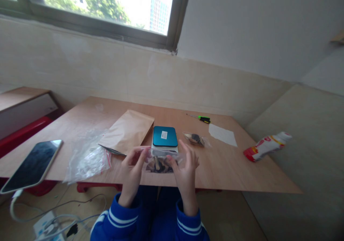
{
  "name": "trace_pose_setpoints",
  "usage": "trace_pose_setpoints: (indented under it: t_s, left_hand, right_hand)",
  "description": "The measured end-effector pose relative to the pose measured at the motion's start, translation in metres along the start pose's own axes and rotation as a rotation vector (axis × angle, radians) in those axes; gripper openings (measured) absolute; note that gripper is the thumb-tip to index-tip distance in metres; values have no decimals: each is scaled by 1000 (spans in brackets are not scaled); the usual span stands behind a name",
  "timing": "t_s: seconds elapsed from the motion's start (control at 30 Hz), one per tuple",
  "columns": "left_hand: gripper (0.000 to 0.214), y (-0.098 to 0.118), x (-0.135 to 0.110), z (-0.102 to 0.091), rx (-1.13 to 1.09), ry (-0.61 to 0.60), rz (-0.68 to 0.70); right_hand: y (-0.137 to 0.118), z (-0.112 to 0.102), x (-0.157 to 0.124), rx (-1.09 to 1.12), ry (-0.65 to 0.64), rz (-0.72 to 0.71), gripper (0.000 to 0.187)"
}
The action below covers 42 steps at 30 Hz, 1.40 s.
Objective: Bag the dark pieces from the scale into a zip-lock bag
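Both hands hold a small clear zip bag (pixel 160 163) with dark dried pieces inside, just above the near edge of the wooden table (pixel 236 169). My left hand (pixel 132 171) pinches the bag's left top corner. My right hand (pixel 185 169) pinches its right top corner, the other fingers spread. Right behind the bag sits a small scale with a teal top (pixel 165 137). A brown paper pouch (pixel 127 131) lies left of the scale. A second small clear bag with dark pieces (pixel 195 138) lies right of it.
A pile of empty clear zip bags (pixel 87 156) lies at the left, and a phone (pixel 33 165) overhangs the table's left corner with a cable below. A green-handled screwdriver (pixel 200 118), a white paper (pixel 222 134) and a red-and-white bottle (pixel 266 146) lie to the right.
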<state>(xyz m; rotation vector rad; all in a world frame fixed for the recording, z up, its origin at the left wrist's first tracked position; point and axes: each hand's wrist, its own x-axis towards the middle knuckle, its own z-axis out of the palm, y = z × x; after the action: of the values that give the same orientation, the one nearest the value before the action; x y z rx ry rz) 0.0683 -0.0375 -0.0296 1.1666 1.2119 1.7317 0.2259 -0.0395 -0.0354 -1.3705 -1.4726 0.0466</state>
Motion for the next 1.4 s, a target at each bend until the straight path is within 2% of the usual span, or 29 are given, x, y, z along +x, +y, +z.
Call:
trace_pose_setpoints:
  t_s: [0.07, 0.1, 0.17, 0.23, 0.27, 0.3, 0.43, 0.57, 0.7, 0.8, 0.87, 0.93, 0.97, 1.03, 1.1, 1.2, 1.3, 1.4]
  left_hand:
    - [20, -2, 1, 0, -83, 90, -20]
    - [21, -3, 1, 0, -132, 117, -37]
    - [22, -2, 2, 0, -234, 115, -81]
    - [29, 2, 2, 0, -346, 51, -94]
    - [34, 5, 3, -1, -397, 16, -77]
    - [36, 8, 3, -1, -434, -9, -47]
    - [24, 22, 3, -4, -476, 16, 44]
    - [12, 33, -3, -5, -528, -18, 88]
    - [6, 41, -8, -5, -570, -47, 132]
    - [5, 44, -11, -8, -580, -52, 145]
    - [4, 46, -12, -10, -585, -57, 147]
    - [5, 49, -12, -13, -590, -61, 146]
    - [6, 50, -11, -14, -591, -62, 149]
    - [10, 51, -10, -16, -578, -56, 158]
    - [12, 51, -9, -18, -532, -44, 155]
    - [14, 49, -7, -23, -453, -32, 125]
    - [12, 48, -5, -30, -430, -29, 136]
    - [8, 48, -4, -38, -469, -24, 184]
  right_hand:
    - [9, 3, -1, 123, 41, 127, 71]
    - [13, 4, -1, 228, 14, 199, 75]
    - [20, 4, -3, 472, -155, 338, 63]
    - [25, 2, -3, 636, -304, 457, 44]
    - [26, 1, -2, 665, -307, 509, 39]
    - [29, -2, 0, 669, -257, 555, 37]
    - [50, -17, 4, 634, 84, 705, 45]
    - [93, -34, 1, 474, 258, 766, 54]
    - [133, -40, 4, 203, 266, 687, 58]
    - [144, -36, 17, -80, 251, 650, 56]
    - [140, -30, 28, -227, 317, 660, 55]
    - [127, -22, 38, -351, 390, 642, 64]
    - [119, -16, 42, -405, 402, 599, 67]
    - [97, -2, 47, -434, 347, 434, 60]
    - [72, 16, 50, -309, 197, 212, 43]
    - [27, 50, 46, -101, -100, -47, 29]
    - [-16, 83, 35, -33, -448, -243, 28]
    - [-45, 108, 23, -116, -631, -348, 37]
